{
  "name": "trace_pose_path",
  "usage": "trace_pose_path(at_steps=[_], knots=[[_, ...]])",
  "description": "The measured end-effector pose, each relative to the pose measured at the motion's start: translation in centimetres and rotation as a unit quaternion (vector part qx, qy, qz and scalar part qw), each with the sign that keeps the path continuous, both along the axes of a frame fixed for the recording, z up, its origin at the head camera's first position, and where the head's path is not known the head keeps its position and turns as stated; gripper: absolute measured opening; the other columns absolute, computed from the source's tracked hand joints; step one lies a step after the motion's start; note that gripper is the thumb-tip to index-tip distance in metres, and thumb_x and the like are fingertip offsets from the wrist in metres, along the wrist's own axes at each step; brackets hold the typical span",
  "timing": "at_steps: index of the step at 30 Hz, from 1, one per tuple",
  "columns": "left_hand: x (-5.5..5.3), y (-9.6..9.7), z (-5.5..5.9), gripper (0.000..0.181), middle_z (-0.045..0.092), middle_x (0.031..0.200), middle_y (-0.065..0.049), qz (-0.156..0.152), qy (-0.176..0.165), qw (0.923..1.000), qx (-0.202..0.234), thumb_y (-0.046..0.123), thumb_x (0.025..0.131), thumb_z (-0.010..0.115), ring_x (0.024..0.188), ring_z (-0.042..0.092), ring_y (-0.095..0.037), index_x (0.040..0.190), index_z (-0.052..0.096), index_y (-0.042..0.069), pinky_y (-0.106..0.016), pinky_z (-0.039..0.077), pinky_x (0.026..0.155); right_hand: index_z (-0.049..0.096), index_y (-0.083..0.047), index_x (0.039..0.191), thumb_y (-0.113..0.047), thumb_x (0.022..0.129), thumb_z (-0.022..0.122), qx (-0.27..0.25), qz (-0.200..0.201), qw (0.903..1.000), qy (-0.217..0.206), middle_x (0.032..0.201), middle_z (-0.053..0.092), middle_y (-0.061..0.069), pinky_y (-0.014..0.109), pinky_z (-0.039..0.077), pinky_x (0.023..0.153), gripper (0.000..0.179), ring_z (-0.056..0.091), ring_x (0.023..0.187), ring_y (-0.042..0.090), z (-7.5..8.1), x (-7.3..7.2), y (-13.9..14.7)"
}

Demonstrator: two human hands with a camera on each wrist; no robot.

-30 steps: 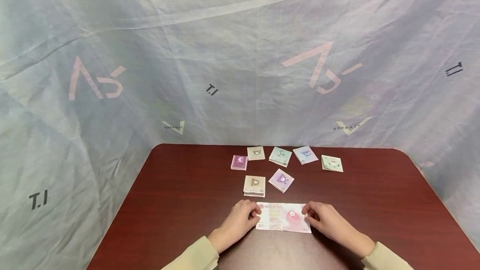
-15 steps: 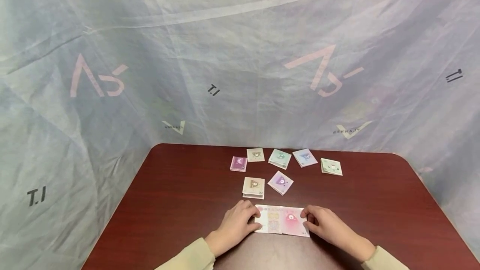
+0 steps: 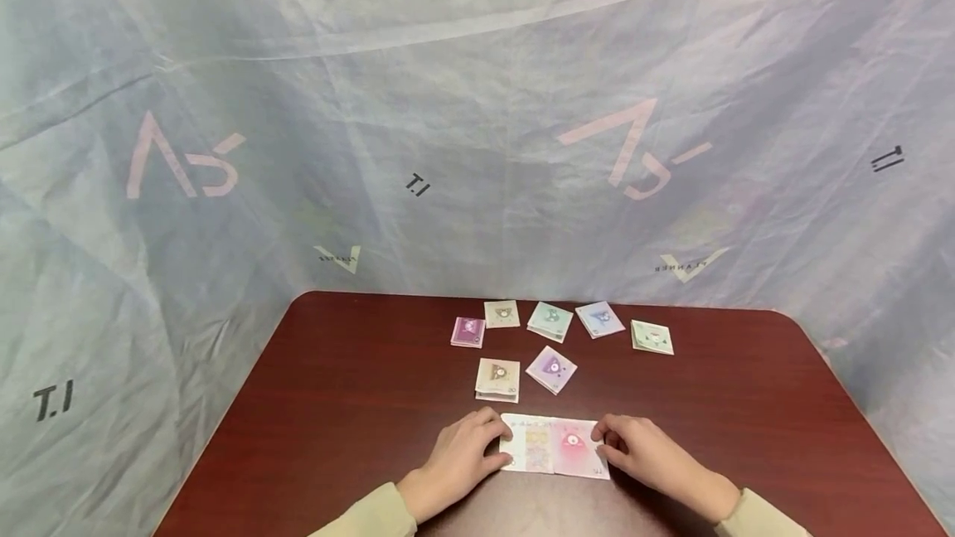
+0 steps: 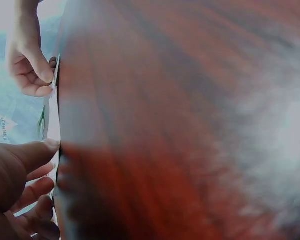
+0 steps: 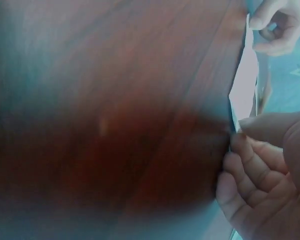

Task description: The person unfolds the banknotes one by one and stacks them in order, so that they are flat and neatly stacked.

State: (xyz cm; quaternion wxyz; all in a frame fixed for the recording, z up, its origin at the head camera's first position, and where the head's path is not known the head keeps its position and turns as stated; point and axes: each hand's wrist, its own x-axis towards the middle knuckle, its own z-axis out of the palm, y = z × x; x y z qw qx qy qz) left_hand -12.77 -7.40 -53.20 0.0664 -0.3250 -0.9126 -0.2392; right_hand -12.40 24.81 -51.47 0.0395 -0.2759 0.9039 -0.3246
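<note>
A pink and white banknote [image 3: 552,447] lies unfolded near the front of the table, with a crease across its middle. My left hand [image 3: 462,452] holds its left end, fingers at the upper corner and thumb at the lower one. At the other end my right hand [image 3: 649,454] pinches the right edge between thumb and fingers. In the right wrist view the banknote [image 5: 245,82] appears edge-on, bent slightly upward at the crease. The left wrist view has my left thumb [image 4: 42,150] pressing on the note's near edge.
Several folded notes lie beyond the hands: a brown one [image 3: 497,379], a violet one [image 3: 552,369], a purple one [image 3: 467,331], a beige one [image 3: 501,313], two green ones [image 3: 550,320] and a blue one [image 3: 600,319]. Grey printed cloth [image 3: 477,147] hangs behind the dark red table [image 3: 336,388].
Both hands keep hold of the banknote's ends with little movement. The whole scene sits slightly lower and further left in the head view.
</note>
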Motion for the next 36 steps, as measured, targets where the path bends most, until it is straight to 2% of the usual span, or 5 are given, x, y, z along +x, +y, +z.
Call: trace_pose_path(at_steps=[6,12,15,23,36], knots=[[-0.2,0.0,0.0,0.021,0.065,0.102,0.012,0.006,-0.004,1.0000,-0.001,0.028,0.085,0.086,0.093,0.064,-0.008,0.102,0.075,0.021,-0.027,0.053,0.069,0.071,-0.013,0.094,-0.009,0.095,0.072,-0.020,0.001,0.9998,0.007,0.079,0.067,-0.015,0.023,0.051,0.062,0.004,0.058,0.071,-0.005,0.9,-2.1,0.9],[-0.1,0.0,-0.2,0.022,0.064,0.102,0.012,0.008,0.013,0.9999,0.004,0.027,0.084,0.087,0.093,0.064,-0.009,0.100,0.074,0.020,-0.029,0.053,0.068,0.072,-0.012,0.093,-0.010,0.097,0.070,-0.014,-0.071,0.9973,0.011,0.075,0.068,-0.011,0.024,0.049,0.063,0.005,0.059,0.065,-0.002,2.0,-5.4,1.6],[0.0,0.0,-0.2,0.022,0.064,0.103,0.012,0.010,0.005,0.9999,-0.001,0.027,0.084,0.086,0.095,0.064,-0.009,0.101,0.074,0.021,-0.029,0.054,0.069,0.072,-0.011,0.093,-0.011,0.096,0.071,-0.003,-0.102,0.9946,0.021,0.076,0.068,-0.010,0.026,0.048,0.064,0.003,0.058,0.067,0.001,2.4,-7.2,1.7],[0.0,-0.1,-0.3,0.022,0.066,0.106,0.012,0.011,-0.002,0.9999,0.001,0.028,0.085,0.085,0.098,0.064,-0.009,0.104,0.074,0.022,-0.029,0.054,0.071,0.071,-0.008,0.091,-0.012,0.096,0.070,0.020,-0.123,0.9908,0.052,0.077,0.067,-0.005,0.034,0.049,0.069,0.006,0.057,0.070,0.009,2.4,-11.7,1.1],[0.1,-0.1,-0.5,0.022,0.065,0.105,0.013,0.006,0.008,0.9999,0.001,0.028,0.084,0.086,0.098,0.063,-0.007,0.103,0.074,0.023,-0.026,0.053,0.070,0.071,-0.007,0.099,-0.017,0.096,0.072,0.035,-0.172,0.9841,0.027,0.079,0.070,0.004,0.039,0.049,0.066,0.010,0.061,0.068,0.017,1.7,-16.1,-0.4]])
